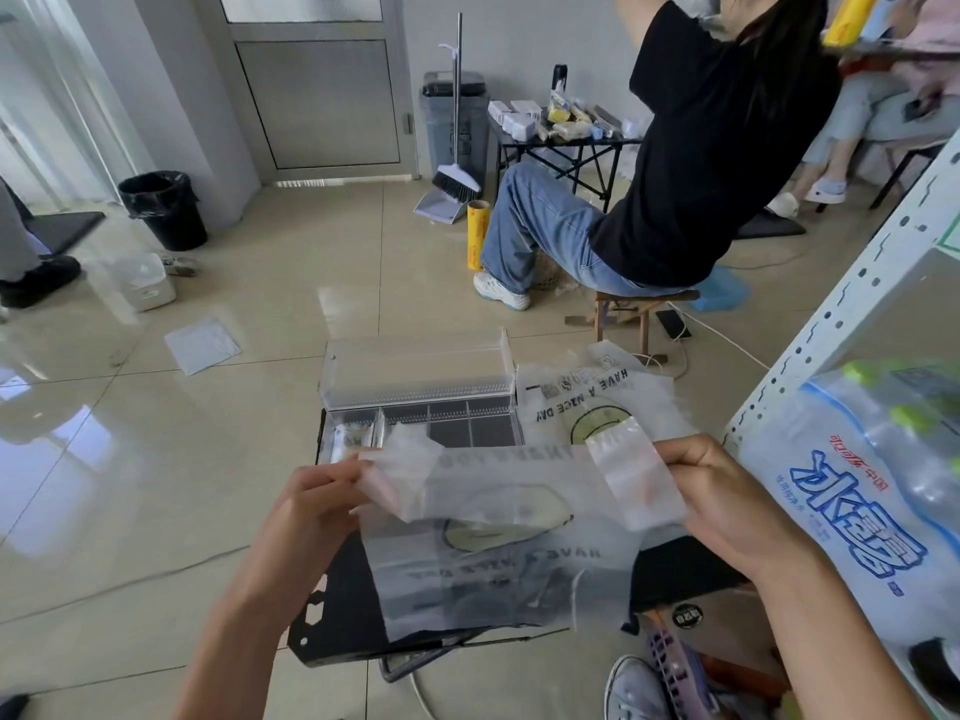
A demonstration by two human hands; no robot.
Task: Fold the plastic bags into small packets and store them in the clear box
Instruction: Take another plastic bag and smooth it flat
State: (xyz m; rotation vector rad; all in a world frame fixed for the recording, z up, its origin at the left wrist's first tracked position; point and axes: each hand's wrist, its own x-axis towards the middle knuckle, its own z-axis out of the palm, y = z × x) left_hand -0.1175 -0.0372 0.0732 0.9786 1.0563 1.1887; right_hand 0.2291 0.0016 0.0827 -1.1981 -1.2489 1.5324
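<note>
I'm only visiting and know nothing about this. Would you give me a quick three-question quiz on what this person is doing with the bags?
1. True or false: the lid of the clear box is shut.
2. Multiple choice: what do the left hand and the right hand grip? A) a broom. B) the two handles of the held plastic bag. C) the box lid.
3. Fill in: a second bag lies flat to the ___ of the box, as the person sees it.

Key: 1 false, the lid stands open. 2 B. 3 right.
</note>
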